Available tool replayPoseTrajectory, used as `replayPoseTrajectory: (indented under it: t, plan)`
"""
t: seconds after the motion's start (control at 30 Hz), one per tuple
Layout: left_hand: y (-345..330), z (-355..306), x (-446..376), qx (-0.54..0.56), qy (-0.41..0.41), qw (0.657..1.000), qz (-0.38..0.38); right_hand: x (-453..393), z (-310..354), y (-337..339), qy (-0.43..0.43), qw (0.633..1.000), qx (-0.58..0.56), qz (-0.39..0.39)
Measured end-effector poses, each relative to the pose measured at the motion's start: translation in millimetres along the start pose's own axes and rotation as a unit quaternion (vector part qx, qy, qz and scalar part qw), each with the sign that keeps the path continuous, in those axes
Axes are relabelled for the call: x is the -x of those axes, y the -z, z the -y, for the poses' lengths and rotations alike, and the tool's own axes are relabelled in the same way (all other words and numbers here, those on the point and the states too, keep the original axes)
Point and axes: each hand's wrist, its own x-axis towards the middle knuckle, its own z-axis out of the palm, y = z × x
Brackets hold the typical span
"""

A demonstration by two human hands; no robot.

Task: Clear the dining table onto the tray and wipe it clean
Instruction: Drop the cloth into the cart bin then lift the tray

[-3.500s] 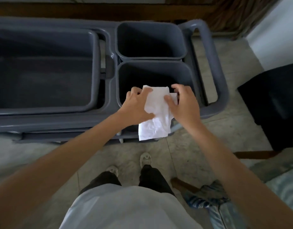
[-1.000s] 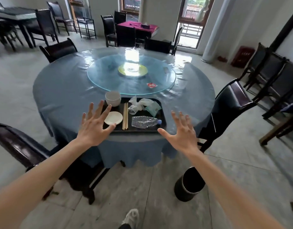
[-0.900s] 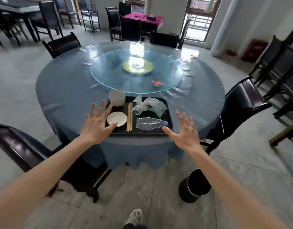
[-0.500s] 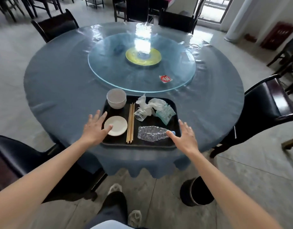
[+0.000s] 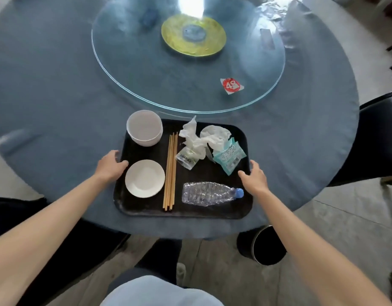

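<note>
Now both hands (left hand (image 5: 111, 165), right hand (image 5: 254, 178)) flank the tray (image 5: 212, 212).

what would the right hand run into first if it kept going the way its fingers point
Its fingers point up and left over the tray's right rim, so the right hand would probably meet the teal wet-wipe packet first. Height above the tray is hard to judge from this view.

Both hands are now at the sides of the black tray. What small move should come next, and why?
Probably close both hands on the tray's side rims and lift it level. The left hand and right hand sit at opposite edges, and the bowl, plate, chopsticks and bottle lie loose on it, so tilting could let them slide.
</note>
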Motion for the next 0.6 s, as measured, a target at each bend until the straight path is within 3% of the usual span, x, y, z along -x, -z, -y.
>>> replayPoseTrajectory:
  t: [0.33, 0.6]
  plan:
    - [-16.5, 4.7, -34.5, 0.092, 0.068, 0.993, -0.043, -38.9, -10.5, -23.9, -0.039, 0.993, -0.073, -0.083]
    - [-16.8, 0.2, -34.9, 0.118, 0.075, 0.989, -0.052, -35.9, -2.2, -28.7, -0.059, 0.979, -0.156, -0.12]
